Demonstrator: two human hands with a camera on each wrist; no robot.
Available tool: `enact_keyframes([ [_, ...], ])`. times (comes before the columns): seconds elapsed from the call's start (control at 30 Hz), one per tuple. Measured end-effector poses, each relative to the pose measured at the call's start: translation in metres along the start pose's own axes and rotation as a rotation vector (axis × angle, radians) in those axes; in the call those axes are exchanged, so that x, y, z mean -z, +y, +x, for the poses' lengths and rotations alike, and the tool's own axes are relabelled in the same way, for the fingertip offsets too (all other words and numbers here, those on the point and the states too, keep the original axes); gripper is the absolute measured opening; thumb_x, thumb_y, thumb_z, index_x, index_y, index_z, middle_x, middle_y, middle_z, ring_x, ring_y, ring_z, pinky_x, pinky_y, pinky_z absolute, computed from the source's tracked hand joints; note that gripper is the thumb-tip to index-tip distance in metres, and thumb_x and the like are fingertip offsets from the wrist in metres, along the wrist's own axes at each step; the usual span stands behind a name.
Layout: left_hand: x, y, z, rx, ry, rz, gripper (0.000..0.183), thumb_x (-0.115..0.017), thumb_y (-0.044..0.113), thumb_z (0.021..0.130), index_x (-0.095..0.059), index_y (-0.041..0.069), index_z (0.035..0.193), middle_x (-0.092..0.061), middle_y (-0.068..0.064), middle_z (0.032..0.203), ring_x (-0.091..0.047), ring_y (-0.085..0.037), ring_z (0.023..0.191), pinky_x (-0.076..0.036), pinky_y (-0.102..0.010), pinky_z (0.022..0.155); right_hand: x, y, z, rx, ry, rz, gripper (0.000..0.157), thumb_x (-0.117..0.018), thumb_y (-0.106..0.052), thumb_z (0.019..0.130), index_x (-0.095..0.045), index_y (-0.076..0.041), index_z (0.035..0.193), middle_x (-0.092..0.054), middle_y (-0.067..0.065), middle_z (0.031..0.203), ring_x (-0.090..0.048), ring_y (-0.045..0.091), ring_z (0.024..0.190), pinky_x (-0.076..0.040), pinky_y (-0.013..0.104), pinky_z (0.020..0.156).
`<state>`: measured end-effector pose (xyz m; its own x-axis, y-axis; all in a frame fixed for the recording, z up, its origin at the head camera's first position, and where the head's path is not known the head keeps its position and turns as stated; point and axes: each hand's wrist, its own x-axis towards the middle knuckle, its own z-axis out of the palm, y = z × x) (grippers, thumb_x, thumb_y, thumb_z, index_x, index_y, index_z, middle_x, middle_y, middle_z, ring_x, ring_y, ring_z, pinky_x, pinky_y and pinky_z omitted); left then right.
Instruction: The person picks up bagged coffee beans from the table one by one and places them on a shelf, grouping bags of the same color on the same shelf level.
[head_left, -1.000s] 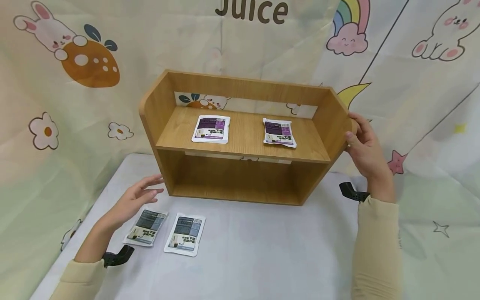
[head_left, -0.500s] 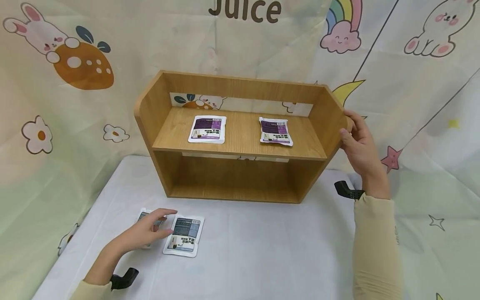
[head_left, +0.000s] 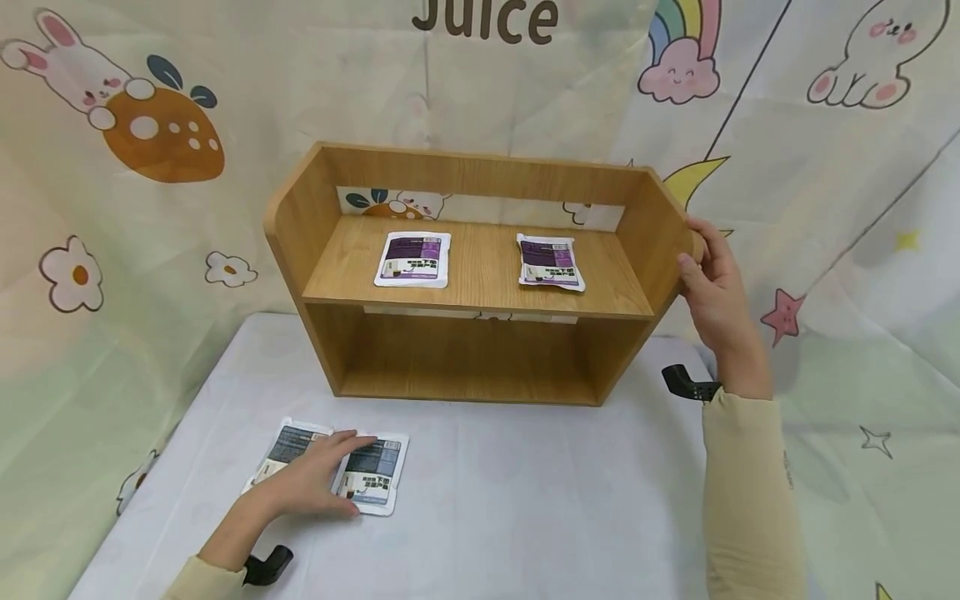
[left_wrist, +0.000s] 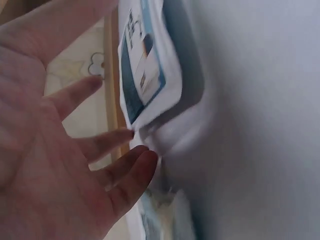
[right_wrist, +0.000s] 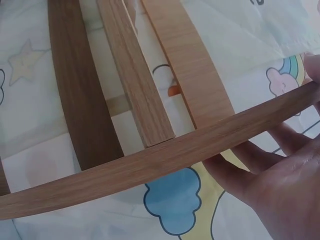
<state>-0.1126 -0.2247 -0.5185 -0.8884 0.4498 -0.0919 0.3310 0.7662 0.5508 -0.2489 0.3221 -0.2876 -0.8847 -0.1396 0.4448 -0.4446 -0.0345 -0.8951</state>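
My left hand reaches over a flat white pouch with a blue-grey label. Its index finger lies by the pouch's top edge and the thumb by the bottom one. In the left wrist view the fingers are spread, straight or slightly bent, beside the pouch. A second such pouch lies to the left, partly under the hand. At the right end of a two-tier wooden shelf, my right hand grips the side panel. The right wrist view shows its fingers along the panel's edge.
Two pouches with purple labels, one on the left and one on the right, lie on the upper tier. The shelf stands at the back of a white-covered table, before a printed cloth backdrop.
My left hand has come down from beside the shelf's left end, passing over the left blue-grey pouch to the right one. The right hand keeps its hold on the shelf.
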Motion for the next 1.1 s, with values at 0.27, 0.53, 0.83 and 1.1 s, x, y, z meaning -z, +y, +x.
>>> enact_keyframes([
  [0.27,-0.013,0.001,0.011,0.167,0.023,-0.049,0.111,-0.092,0.051,0.053,-0.040,0.024,0.147,-0.029,-0.021,0.143,-0.039,-0.040,0.126,-0.040,-0.060,0.094,-0.004,-0.001,0.001,0.010,0.016,-0.029,0.047,-0.047,-0.008,0.102,-0.038,-0.018,0.147,-0.031,0.013,0.145,-0.032,0.032,0.129,-0.040,0.040,0.100],
  [0.53,-0.013,0.004,0.024,0.268,0.061,-0.092,0.117,-0.095,0.043,0.050,-0.036,0.025,0.149,-0.031,-0.024,0.133,-0.048,-0.036,0.110,-0.046,-0.055,0.085,-0.005,-0.002,0.000,-0.002,0.039,-0.016,0.047,-0.048,-0.011,0.101,-0.039,-0.020,0.147,-0.031,0.010,0.145,-0.031,0.030,0.131,-0.035,0.045,0.104],
  [0.83,-0.005,-0.001,0.050,0.206,-0.009,-0.280,0.106,-0.093,0.031,0.060,-0.036,0.024,0.149,-0.035,-0.016,0.151,-0.033,-0.040,0.136,-0.028,-0.062,0.103,0.000,0.000,-0.005,-0.010,0.049,0.024,0.047,-0.048,-0.009,0.101,-0.039,-0.018,0.146,-0.031,0.011,0.145,-0.031,0.029,0.131,-0.028,0.050,0.107],
  [1.1,0.002,-0.010,0.058,0.231,-0.076,-0.374,0.105,-0.094,0.031,0.057,-0.040,0.023,0.147,-0.038,-0.014,0.148,-0.035,-0.035,0.132,-0.022,-0.061,0.106,-0.003,0.002,0.000,-0.007,0.062,0.007,0.048,-0.051,-0.009,0.100,-0.041,-0.019,0.146,-0.033,0.011,0.144,-0.032,0.029,0.131,-0.032,0.051,0.105],
])
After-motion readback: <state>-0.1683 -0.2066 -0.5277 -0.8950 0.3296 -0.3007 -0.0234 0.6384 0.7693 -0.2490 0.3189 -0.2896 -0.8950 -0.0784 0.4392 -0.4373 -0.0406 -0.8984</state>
